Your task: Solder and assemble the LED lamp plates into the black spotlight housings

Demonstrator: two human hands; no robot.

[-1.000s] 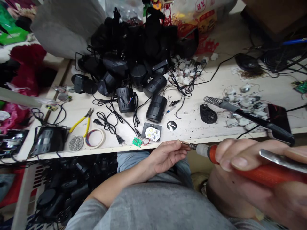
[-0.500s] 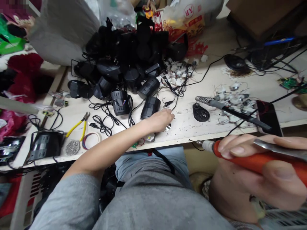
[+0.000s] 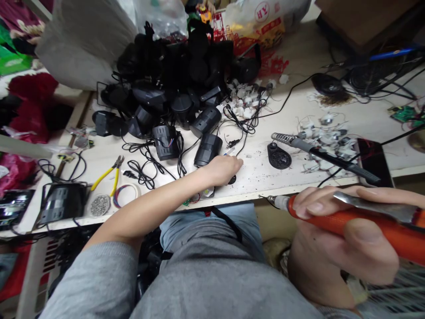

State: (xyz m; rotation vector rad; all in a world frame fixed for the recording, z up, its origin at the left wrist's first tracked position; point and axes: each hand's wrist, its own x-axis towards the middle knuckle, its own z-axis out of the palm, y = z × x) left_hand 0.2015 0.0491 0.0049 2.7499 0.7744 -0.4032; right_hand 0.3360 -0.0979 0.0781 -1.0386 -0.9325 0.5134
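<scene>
My left hand (image 3: 226, 170) is closed low over the front part of the table, its fingers curled down. A small dark rounded piece (image 3: 232, 180) shows under it, mostly hidden by the fingers. Close by stands a black cylindrical housing (image 3: 208, 150), and a small part with a yellowish-white face (image 3: 208, 192) lies below the wrist. My right hand (image 3: 345, 235) is wrapped round an orange power screwdriver (image 3: 335, 219) with a metal lever along its side. Its thin tip points left, just off the table's front edge, apart from the left hand.
Black housings (image 3: 182, 108) with cords are heaped at the back. Yellow-handled cutters (image 3: 102, 177), a tape ring (image 3: 137, 191) and a black housing (image 3: 64, 204) lie left. A soldering iron (image 3: 332, 157), white motor parts (image 3: 327, 133), a black teardrop-shaped piece (image 3: 279, 156) and a phone (image 3: 376, 159) are right.
My left hand has shifted very slightly right, and a dark piece shows under it where a shiny silver one showed. The screwdriver in my right hand has moved slightly left.
</scene>
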